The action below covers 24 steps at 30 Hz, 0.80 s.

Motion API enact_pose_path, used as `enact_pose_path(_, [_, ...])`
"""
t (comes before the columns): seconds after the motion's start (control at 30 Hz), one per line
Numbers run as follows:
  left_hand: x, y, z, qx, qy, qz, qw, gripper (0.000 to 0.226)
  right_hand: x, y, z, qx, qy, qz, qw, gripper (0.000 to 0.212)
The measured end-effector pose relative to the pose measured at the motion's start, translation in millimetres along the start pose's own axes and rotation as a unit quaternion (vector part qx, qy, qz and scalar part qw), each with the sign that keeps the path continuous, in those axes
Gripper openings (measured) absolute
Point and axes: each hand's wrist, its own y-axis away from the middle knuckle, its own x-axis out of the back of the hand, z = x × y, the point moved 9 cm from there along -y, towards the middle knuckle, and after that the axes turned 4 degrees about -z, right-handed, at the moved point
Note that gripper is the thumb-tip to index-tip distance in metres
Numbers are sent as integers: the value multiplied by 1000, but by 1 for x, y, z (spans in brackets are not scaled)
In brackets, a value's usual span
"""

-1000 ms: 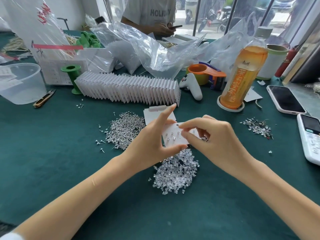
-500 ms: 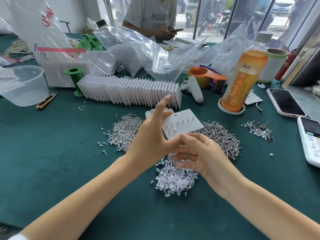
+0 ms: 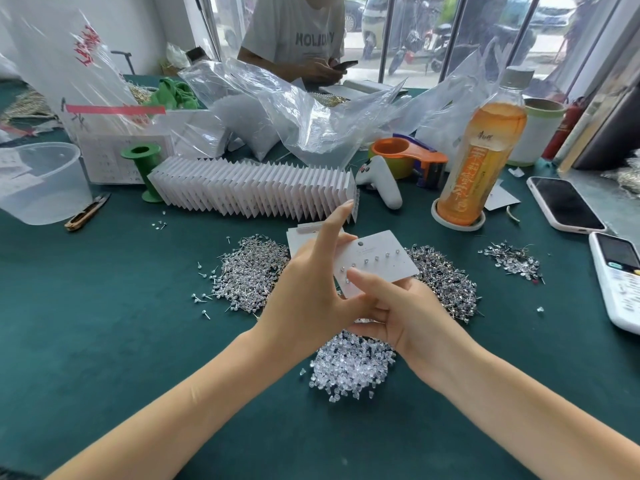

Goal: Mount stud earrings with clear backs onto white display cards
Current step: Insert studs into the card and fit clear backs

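Observation:
My left hand (image 3: 308,289) holds a white display card (image 3: 381,252) above the green table, index finger stretched upward. A diagonal row of several studs sits in the card. My right hand (image 3: 401,310) pinches the card's lower left edge, thumb on the front and fingers curled behind; whether they hold a clear back is hidden. A pile of clear backs (image 3: 349,370) lies just below my hands. Stud earring piles lie to the left (image 3: 249,271) and right (image 3: 446,278). Blank cards (image 3: 301,235) lie behind my left hand.
A long row of filled cards (image 3: 252,192) stands behind. An orange drink bottle (image 3: 481,161), two phones (image 3: 564,204) (image 3: 620,282), a plastic cup (image 3: 38,181), snips (image 3: 86,213), a green spool (image 3: 143,171), a tape dispenser (image 3: 408,157) and plastic bags (image 3: 294,112) ring the area. A person (image 3: 298,39) sits opposite.
My right hand dropped from the card to the clear backs pile, then came back up to the card's lower edge. My left hand kept hold of the card and turned its face upward.

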Motion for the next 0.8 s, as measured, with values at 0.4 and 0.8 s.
enact_pose_path(0.4, [-3, 3, 8, -31, -18, -4, 999, 93, 1, 0, -1, 28, 1, -6, 1000, 48])
enact_pose_path(0.8, [-3, -2, 3, -63, 48, -93, 993, 100, 11, 4, -14, 79, 69, 23, 994, 16])
